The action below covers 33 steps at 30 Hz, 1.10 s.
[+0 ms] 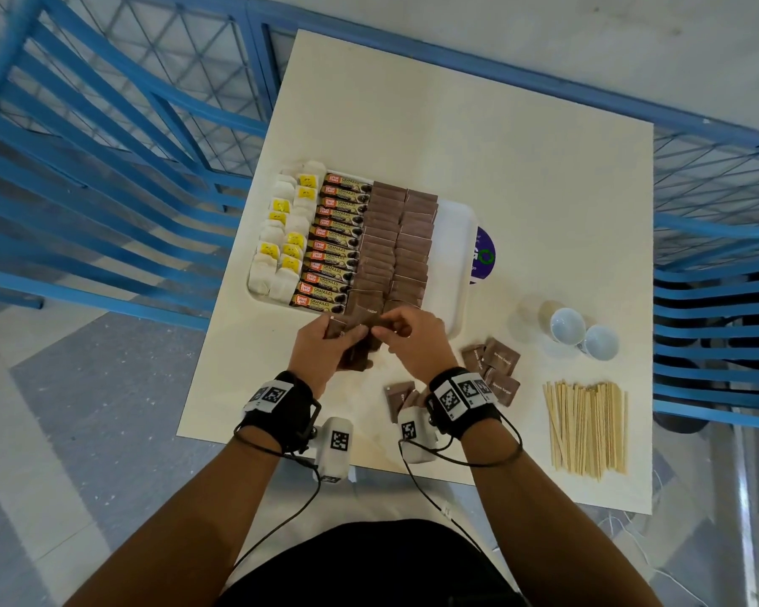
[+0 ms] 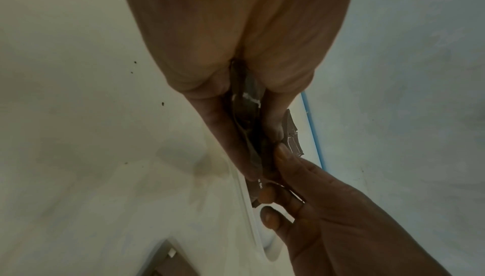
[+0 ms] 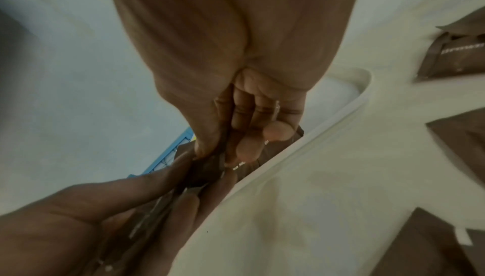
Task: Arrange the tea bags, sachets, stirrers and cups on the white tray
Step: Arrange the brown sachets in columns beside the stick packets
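Head view, lot in progress: we are holding a small stack of brown sugar sachets [image 1: 355, 343] in our left hand [image 1: 321, 350], fingers curled round it, just below centre frame, at the near edge of the white tray [image 1: 456, 221]. Our right hand [image 1: 413, 339] is pinching one sachet off that stack, presumably to lay it singly so the rows stay even. On the tray, left to right: tea bags [image 1: 281, 238], granule sticks [image 1: 331, 243], two brown sachet columns [image 1: 395, 243]; the right strip is showing bare. Waiting on the table [image 1: 413, 102], lower right: loose sachets [image 1: 496, 370], stirrers [image 1: 586, 424], cups [image 1: 581, 332].
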Motion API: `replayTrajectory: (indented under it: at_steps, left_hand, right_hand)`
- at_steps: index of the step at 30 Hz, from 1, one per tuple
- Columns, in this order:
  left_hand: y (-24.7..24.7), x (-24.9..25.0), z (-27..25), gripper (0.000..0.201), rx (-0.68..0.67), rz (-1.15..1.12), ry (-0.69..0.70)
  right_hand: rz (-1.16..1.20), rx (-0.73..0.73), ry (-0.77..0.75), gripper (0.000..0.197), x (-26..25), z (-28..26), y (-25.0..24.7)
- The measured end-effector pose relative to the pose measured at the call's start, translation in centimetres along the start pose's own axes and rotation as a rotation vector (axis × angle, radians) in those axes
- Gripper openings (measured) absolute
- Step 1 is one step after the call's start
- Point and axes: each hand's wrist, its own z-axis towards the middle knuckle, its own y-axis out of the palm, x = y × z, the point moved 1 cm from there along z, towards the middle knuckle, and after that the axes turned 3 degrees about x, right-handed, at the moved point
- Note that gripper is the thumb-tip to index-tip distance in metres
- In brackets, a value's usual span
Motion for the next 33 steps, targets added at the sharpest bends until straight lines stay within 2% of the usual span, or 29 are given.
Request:
replayTrajectory:
  at_steps: [4,7,10,15,24,29,33]
  left_hand:
    - [0.0,-0.5,0.0,0.024,0.038,-0.028,-0.067]
    - [-0.4,-0.9,0.1,0.019,0.066,-0.032,-0.107]
    - [-0.7,-1.1,0.1,0.023,0.065,-0.007,-0.121]
    - [-0.6,-1.3,-0.1,0.021,0.060,0.038,-0.122]
    - [-0.7,-1.4,0.0,0.025,0.056,0.063,-0.119]
    - [-0.7,-1.2,0.1,0.023,0.059,0.064,-0.125]
    - [-0.8,-1.1,0.2,0.024,0.060,0.064,-0.129]
  right_hand:
    - [0.015,0.014,0.029,0.008,0.3,0.3,-0.6]
    - [-0.005,0.112,0.048,0.007,1.1,0.9,-2.0]
    - [-0.092,0.186,0.055,0.009,2.2,1.3,-3.0]
    - [-0.183,0.127,0.044,0.012,2.7,1.5,-2.8]
    - [-0.210,0.158,0.030,0.016,3.1,2.2,-2.3]
    - [-0.066,0.165,0.095,0.008,3.1,2.4,-2.3]
    - [-0.041,0.145,0.077,0.004,3.0,2.4,-2.1]
